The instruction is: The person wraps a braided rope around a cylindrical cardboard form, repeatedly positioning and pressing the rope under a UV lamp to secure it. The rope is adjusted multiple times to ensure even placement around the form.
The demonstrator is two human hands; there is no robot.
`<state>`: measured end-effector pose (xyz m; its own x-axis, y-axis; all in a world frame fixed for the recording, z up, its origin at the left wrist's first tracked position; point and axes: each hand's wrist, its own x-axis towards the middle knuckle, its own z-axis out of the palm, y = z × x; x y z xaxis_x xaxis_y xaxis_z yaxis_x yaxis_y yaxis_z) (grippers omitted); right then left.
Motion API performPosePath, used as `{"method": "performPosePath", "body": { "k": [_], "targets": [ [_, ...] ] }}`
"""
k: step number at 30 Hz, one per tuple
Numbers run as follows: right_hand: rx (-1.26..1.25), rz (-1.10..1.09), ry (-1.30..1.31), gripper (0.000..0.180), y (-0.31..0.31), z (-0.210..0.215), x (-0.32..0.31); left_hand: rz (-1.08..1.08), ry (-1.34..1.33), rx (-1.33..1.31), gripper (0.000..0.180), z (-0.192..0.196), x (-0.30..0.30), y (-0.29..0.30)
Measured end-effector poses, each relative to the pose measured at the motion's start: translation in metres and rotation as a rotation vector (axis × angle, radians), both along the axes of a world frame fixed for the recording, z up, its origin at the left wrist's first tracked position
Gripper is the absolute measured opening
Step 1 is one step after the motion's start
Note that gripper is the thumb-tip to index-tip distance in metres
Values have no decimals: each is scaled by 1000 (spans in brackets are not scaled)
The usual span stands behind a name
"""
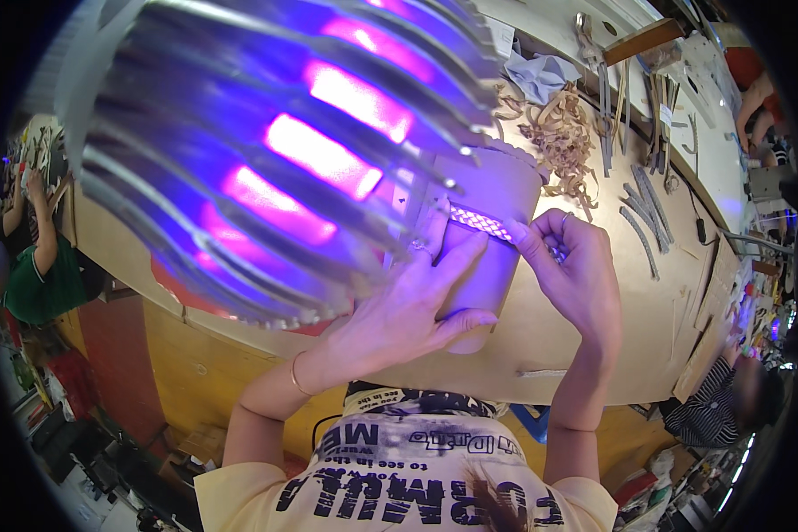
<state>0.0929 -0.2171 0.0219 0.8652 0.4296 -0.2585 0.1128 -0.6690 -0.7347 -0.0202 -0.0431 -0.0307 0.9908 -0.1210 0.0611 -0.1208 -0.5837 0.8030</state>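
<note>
A short braided band (481, 222) with a glittering plaited pattern lies across a smooth, pale tan form (496, 182) that looks like a rounded board or cylinder. Stretched fingers of my left hand (417, 288) rest on this form, spread apart, with the fingertips by the band's left end and the thumb lower down. At the band's right end, the thumb and forefinger of my right hand (572, 266) pinch it; the other fingers are curled. A large finned metal lamp (328, 160) glowing purple hangs over the upper left and hides part of the form.
Crumpled brown strips (563, 137) and a bluish-white cloth (541, 75) lie beyond the form. Grey cords (649, 208) and bundled strips (661, 115) are at the right on the tan table (629, 310). Other people sit at the far left and right edges.
</note>
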Motion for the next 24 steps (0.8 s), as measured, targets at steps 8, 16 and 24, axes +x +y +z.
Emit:
{"method": "performPosePath", "body": {
  "k": [8,16,24],
  "targets": [
    [15,-63,42,32,-4,-10,0,-8,44,-39,80,1,2,1],
    [60,-58,87,31,-9,-20,-3,12,36,-14,81,2,0,0],
    [2,-65,-87,31,1,-19,-10,16,28,-59,76,-1,-2,2]
  ]
}}
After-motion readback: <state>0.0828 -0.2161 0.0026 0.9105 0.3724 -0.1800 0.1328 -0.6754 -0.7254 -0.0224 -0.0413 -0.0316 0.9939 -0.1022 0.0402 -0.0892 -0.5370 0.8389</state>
